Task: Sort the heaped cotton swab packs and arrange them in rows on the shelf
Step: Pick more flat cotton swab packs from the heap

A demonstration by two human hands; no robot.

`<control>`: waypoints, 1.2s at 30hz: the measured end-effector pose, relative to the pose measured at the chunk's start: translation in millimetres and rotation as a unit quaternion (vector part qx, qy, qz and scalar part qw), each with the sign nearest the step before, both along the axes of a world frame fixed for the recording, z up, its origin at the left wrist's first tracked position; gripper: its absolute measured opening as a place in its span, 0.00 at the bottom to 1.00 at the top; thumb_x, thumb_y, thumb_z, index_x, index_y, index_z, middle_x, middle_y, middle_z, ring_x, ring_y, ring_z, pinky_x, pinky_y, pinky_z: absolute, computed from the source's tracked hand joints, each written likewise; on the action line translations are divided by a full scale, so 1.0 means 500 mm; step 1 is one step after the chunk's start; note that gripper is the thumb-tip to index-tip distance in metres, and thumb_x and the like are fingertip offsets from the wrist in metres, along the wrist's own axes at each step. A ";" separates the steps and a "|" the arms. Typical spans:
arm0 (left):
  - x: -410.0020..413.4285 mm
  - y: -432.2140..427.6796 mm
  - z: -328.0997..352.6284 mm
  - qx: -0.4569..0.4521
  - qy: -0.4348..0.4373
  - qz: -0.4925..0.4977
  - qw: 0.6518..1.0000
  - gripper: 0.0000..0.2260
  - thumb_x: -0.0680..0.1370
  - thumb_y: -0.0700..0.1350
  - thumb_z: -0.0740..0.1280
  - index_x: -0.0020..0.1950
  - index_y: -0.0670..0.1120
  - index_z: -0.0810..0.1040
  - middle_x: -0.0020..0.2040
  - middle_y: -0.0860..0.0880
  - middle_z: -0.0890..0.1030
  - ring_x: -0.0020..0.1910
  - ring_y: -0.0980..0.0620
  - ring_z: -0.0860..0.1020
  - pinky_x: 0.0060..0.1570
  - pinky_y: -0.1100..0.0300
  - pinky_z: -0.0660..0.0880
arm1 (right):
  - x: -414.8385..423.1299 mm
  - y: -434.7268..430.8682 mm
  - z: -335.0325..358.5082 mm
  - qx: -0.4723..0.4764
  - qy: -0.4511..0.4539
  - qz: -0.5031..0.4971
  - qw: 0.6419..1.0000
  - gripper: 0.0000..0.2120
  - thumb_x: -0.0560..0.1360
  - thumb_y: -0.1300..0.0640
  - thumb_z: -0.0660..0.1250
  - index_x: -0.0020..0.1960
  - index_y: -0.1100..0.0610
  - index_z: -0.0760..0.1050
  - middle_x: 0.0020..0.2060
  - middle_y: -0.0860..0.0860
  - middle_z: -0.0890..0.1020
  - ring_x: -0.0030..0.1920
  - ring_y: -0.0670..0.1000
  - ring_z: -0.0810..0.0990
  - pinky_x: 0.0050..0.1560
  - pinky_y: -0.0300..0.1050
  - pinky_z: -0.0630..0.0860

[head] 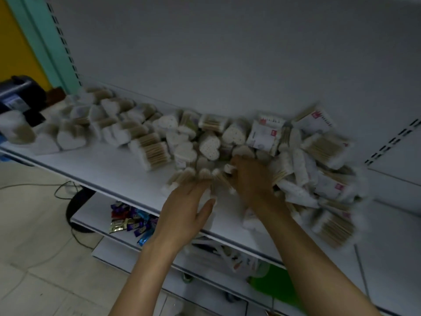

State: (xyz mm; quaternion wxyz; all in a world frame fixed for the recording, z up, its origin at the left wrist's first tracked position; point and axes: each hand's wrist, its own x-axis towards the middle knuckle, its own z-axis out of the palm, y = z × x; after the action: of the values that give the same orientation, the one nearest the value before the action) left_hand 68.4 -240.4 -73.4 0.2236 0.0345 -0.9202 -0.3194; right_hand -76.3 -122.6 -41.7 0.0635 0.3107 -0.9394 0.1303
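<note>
— White shelf point(109, 160), grey back panel, dim light. The cotton swab packs point(319, 156) lay strewn along it, heaped highest on the right.
— How would they handle?
— Light and slippery, I reckoned: soft wrap over stiff sticks, so pinch across the sides. I saw heart-shaped packs point(208, 145) and printed flat packs point(266, 135), with tan sticks showing.
— And the hands?
— Up front the left hand point(186, 208) lay flat, fingers straight on loose packs. The right hand point(252, 179) was dug into the heap, its grip lost in blur.

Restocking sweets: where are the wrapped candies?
Head view, lower left: shiny purple, blue and gold wrapped candies lie on the white lower shelf, left of the left hand.
</note>
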 end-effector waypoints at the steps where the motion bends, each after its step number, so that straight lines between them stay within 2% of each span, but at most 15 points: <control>1: -0.001 -0.002 -0.002 -0.002 -0.006 -0.006 1.000 0.19 0.78 0.55 0.57 0.62 0.47 0.78 0.55 0.49 0.81 0.52 0.52 0.77 0.45 0.66 0.68 | 0.004 0.002 0.008 -0.046 -0.010 0.002 0.999 0.10 0.77 0.57 0.60 0.54 0.61 0.76 0.51 0.57 0.81 0.50 0.58 0.78 0.49 0.49 0.75; 4: -0.004 -0.010 -0.005 0.005 -0.003 -0.005 1.000 0.19 0.79 0.55 0.57 0.60 0.47 0.79 0.53 0.48 0.82 0.50 0.50 0.78 0.43 0.64 0.69 | 0.024 0.011 0.040 -0.239 -0.028 -0.021 0.970 0.06 0.77 0.60 0.61 0.48 0.58 0.76 0.41 0.52 0.80 0.43 0.51 0.78 0.44 0.46 0.76; 7: -0.011 -0.008 0.010 0.028 0.021 0.001 0.999 0.20 0.78 0.52 0.63 0.69 0.48 0.73 0.63 0.48 0.77 0.60 0.55 0.73 0.51 0.70 0.66 | 0.058 0.022 0.070 -0.401 -0.104 -0.067 0.908 0.05 0.78 0.60 0.64 0.49 0.51 0.76 0.40 0.40 0.78 0.41 0.39 0.76 0.44 0.30 0.74; 9: -0.016 -0.005 0.028 0.048 0.055 0.009 0.997 0.27 0.77 0.53 0.65 0.74 0.48 0.65 0.70 0.48 0.70 0.67 0.60 0.64 0.60 0.75 0.59 | 0.072 0.029 0.082 -0.455 -0.163 -0.080 0.871 0.07 0.78 0.60 0.63 0.49 0.49 0.76 0.43 0.42 0.80 0.45 0.41 0.79 0.48 0.35 0.76; 12: -0.024 0.005 0.064 0.016 0.094 -0.003 0.995 0.39 0.73 0.61 0.66 0.78 0.48 0.54 0.76 0.49 0.59 0.73 0.59 0.55 0.69 0.73 0.51 | 0.097 0.029 0.108 -0.459 -0.177 -0.102 0.865 0.07 0.78 0.58 0.64 0.45 0.47 0.77 0.42 0.45 0.81 0.45 0.44 0.80 0.47 0.38 0.77; 14: -0.033 0.023 0.083 0.005 0.075 -0.038 0.996 0.44 0.70 0.64 0.66 0.78 0.49 0.47 0.77 0.47 0.55 0.76 0.55 0.53 0.73 0.66 0.51 | 0.121 0.015 0.126 -0.431 -0.205 -0.078 0.875 0.08 0.77 0.58 0.64 0.41 0.53 0.77 0.36 0.49 0.81 0.38 0.45 0.80 0.41 0.40 0.77; 16: -0.038 0.033 0.086 0.043 0.080 -0.030 0.995 0.40 0.72 0.59 0.65 0.77 0.46 0.52 0.76 0.45 0.61 0.74 0.53 0.59 0.71 0.61 0.59 | 0.146 -0.006 0.135 -0.371 -0.263 -0.022 0.890 0.11 0.79 0.58 0.61 0.42 0.62 0.78 0.36 0.56 0.81 0.36 0.51 0.80 0.39 0.47 0.77; 19: -0.031 0.014 0.086 0.192 0.122 0.031 0.973 0.25 0.78 0.45 0.67 0.74 0.48 0.64 0.67 0.57 0.72 0.64 0.69 0.69 0.62 0.72 0.67 | 0.140 -0.009 0.124 -0.370 -0.301 -0.021 0.878 0.13 0.79 0.55 0.62 0.42 0.60 0.80 0.37 0.56 0.83 0.39 0.53 0.81 0.42 0.48 0.77; 21: -0.020 -0.007 0.086 0.304 0.126 0.061 0.942 0.21 0.78 0.40 0.68 0.70 0.49 0.67 0.59 0.64 0.75 0.57 0.73 0.73 0.54 0.75 0.70 | 0.111 0.011 0.102 -0.337 -0.207 -0.076 0.915 0.10 0.77 0.55 0.64 0.42 0.58 0.79 0.36 0.54 0.82 0.39 0.53 0.80 0.39 0.47 0.74; 23: -0.013 -0.019 0.089 0.407 0.164 0.088 0.894 0.14 0.78 0.38 0.67 0.63 0.45 0.73 0.53 0.60 0.79 0.51 0.67 0.78 0.50 0.71 0.73 | 0.089 0.033 0.077 -0.214 -0.104 -0.104 0.966 0.07 0.76 0.53 0.64 0.48 0.55 0.77 0.40 0.50 0.80 0.43 0.52 0.79 0.37 0.44 0.69; 25: -0.010 -0.022 0.097 0.507 0.189 0.103 0.835 0.09 0.78 0.37 0.65 0.55 0.48 0.76 0.46 0.58 0.83 0.47 0.64 0.80 0.47 0.68 0.75 | 0.081 0.042 0.045 -0.122 -0.095 -0.092 0.984 0.13 0.75 0.52 0.66 0.58 0.55 0.75 0.50 0.51 0.77 0.52 0.52 0.76 0.41 0.41 0.67; 27: -0.010 -0.026 0.101 0.547 0.197 0.116 0.805 0.07 0.79 0.39 0.64 0.53 0.50 0.77 0.44 0.59 0.84 0.47 0.62 0.81 0.48 0.67 0.77 | 0.083 0.041 0.013 -0.077 -0.062 -0.074 0.992 0.22 0.74 0.50 0.69 0.65 0.54 0.71 0.59 0.54 0.73 0.59 0.55 0.72 0.47 0.42 0.67; 29: -0.011 -0.032 0.105 0.547 0.203 0.129 0.802 0.07 0.78 0.42 0.65 0.55 0.49 0.78 0.46 0.57 0.83 0.49 0.60 0.81 0.49 0.67 0.76 | 0.084 0.030 -0.014 -0.060 -0.004 -0.056 0.997 0.25 0.71 0.52 0.71 0.66 0.55 0.71 0.60 0.57 0.71 0.60 0.58 0.71 0.53 0.47 0.69; 33: -0.009 -0.045 0.111 0.561 0.196 0.125 0.794 0.17 0.71 0.50 0.68 0.59 0.47 0.78 0.53 0.51 0.82 0.53 0.55 0.81 0.52 0.62 0.77 | 0.057 -0.012 -0.046 -0.016 0.084 -0.039 0.996 0.19 0.64 0.56 0.76 0.53 0.58 0.78 0.53 0.59 0.76 0.54 0.60 0.72 0.50 0.52 0.72; 36: -0.010 -0.050 0.110 0.588 0.167 0.135 0.780 0.26 0.71 0.46 0.71 0.68 0.45 0.73 0.58 0.48 0.81 0.55 0.51 0.81 0.53 0.56 0.79 | 0.034 -0.037 -0.043 0.062 0.113 -0.046 0.991 0.15 0.60 0.52 0.77 0.45 0.57 0.81 0.52 0.58 0.78 0.52 0.59 0.76 0.49 0.50 0.73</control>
State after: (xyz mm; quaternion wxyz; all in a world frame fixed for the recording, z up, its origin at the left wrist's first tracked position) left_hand 63.5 -265.3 -18.4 0.3509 0.2291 -0.4878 -0.7658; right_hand -59.4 -141.3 -63.1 0.1561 0.2834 -0.9457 0.0328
